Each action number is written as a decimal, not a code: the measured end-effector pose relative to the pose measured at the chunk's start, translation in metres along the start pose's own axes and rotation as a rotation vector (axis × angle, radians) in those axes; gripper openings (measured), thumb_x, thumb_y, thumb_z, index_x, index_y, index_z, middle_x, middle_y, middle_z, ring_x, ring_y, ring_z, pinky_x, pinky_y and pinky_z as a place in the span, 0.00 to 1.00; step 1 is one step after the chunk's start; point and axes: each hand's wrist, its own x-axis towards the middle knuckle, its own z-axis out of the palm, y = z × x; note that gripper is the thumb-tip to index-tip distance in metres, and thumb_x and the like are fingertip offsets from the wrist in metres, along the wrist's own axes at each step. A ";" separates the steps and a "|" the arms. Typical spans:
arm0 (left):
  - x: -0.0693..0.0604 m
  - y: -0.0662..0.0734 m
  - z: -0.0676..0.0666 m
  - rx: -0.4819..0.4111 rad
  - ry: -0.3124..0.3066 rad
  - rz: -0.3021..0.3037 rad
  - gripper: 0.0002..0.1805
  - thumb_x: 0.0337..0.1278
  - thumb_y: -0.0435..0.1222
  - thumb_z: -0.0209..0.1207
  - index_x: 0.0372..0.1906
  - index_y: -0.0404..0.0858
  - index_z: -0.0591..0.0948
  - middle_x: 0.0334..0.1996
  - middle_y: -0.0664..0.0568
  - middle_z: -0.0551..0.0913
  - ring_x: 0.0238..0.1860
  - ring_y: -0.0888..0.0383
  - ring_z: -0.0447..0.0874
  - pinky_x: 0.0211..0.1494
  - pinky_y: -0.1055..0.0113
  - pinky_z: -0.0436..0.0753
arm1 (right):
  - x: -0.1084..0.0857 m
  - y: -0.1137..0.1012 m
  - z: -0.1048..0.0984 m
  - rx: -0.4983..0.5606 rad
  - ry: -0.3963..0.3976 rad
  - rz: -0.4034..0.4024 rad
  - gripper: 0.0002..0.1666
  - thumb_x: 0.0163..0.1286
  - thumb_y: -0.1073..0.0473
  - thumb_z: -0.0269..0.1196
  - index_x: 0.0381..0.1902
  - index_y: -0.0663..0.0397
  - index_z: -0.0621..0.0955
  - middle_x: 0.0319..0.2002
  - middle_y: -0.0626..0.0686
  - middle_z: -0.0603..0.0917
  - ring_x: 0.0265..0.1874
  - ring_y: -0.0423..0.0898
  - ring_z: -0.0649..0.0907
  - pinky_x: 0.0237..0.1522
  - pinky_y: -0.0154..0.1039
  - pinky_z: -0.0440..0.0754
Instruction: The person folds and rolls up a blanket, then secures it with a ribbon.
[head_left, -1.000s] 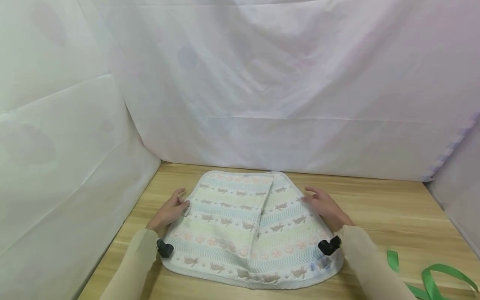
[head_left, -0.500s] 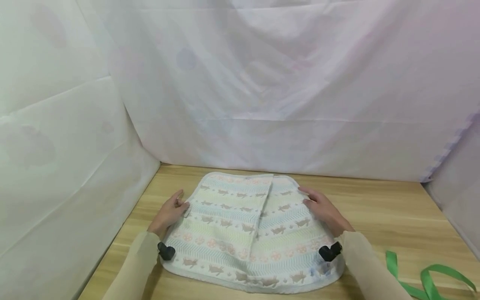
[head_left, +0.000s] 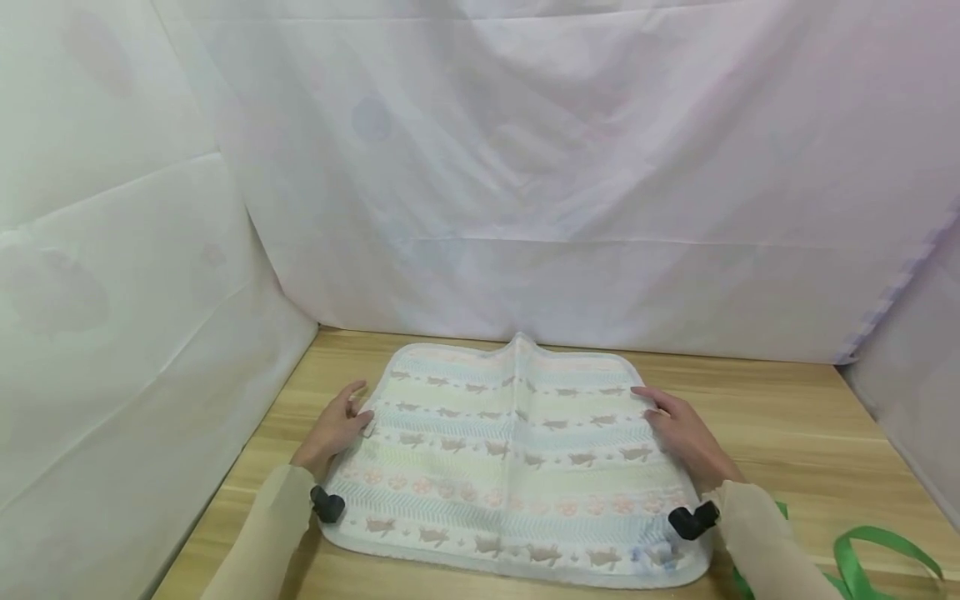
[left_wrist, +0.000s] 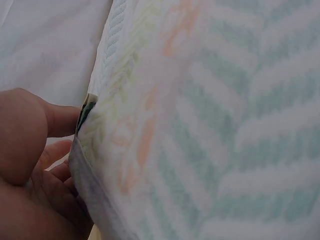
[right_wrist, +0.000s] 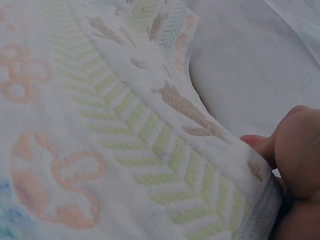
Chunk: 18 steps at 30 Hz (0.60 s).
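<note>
A pale rectangular cloth (head_left: 450,467) with a bound edge lies on the wooden table, printed with stripes of chevrons, orange flowers and brown rabbit-like animals. A raised crease runs down its middle and peaks at the far edge. On the cloth's left edge, beside a small tag (left_wrist: 88,107), my left hand (head_left: 333,429) pinches the fabric, thumb on top and other fingers underneath. My right hand (head_left: 686,433) pinches the opposite edge; in the right wrist view its thumb (right_wrist: 260,145) lies at the border and the other fingers are mostly hidden. A bluish stain (head_left: 656,550) marks the near right corner.
Green ribbon (head_left: 855,558) lies loosely at the right front of the table (head_left: 780,417), partly behind my right sleeve. White curtains (head_left: 525,167) hang along the back and both sides. A black wrist camera (head_left: 693,521) sits over the cloth's right part.
My right hand has moved to the right with the cloth's right edge. The overlapping middle fold has opened out into an upright crease, and the cloth is wider. My left hand stays nearly still.
</note>
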 end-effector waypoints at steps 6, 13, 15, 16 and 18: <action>-0.002 -0.004 -0.005 0.024 -0.022 0.030 0.33 0.72 0.33 0.53 0.76 0.38 0.55 0.35 0.48 0.66 0.34 0.54 0.67 0.39 0.61 0.68 | -0.004 0.020 -0.012 0.003 0.019 0.073 0.32 0.77 0.62 0.44 0.77 0.50 0.59 0.77 0.68 0.48 0.74 0.69 0.52 0.67 0.72 0.51; -0.003 -0.003 -0.006 0.028 -0.048 0.027 0.34 0.72 0.35 0.53 0.77 0.38 0.54 0.36 0.48 0.66 0.35 0.54 0.67 0.41 0.61 0.69 | -0.007 0.030 -0.018 0.003 0.009 0.075 0.32 0.78 0.62 0.46 0.78 0.51 0.58 0.77 0.67 0.47 0.74 0.70 0.51 0.67 0.73 0.50; -0.002 -0.004 -0.005 0.029 -0.047 0.023 0.34 0.72 0.35 0.53 0.77 0.37 0.54 0.36 0.48 0.67 0.35 0.54 0.68 0.41 0.61 0.69 | -0.008 0.030 -0.019 0.005 0.009 0.070 0.32 0.78 0.61 0.46 0.78 0.51 0.58 0.77 0.68 0.47 0.74 0.71 0.51 0.67 0.73 0.50; -0.002 -0.004 -0.005 0.029 -0.043 0.019 0.34 0.72 0.35 0.53 0.77 0.37 0.54 0.36 0.48 0.67 0.36 0.54 0.68 0.41 0.61 0.69 | -0.008 0.030 -0.019 0.004 0.008 0.064 0.32 0.78 0.61 0.46 0.78 0.51 0.58 0.77 0.68 0.47 0.74 0.71 0.50 0.67 0.72 0.50; -0.002 -0.004 -0.004 0.025 -0.039 0.007 0.35 0.72 0.35 0.54 0.77 0.37 0.54 0.37 0.48 0.67 0.36 0.53 0.68 0.41 0.60 0.69 | -0.008 0.030 -0.019 0.003 0.007 0.059 0.32 0.78 0.61 0.46 0.78 0.51 0.58 0.77 0.67 0.48 0.74 0.70 0.51 0.67 0.72 0.50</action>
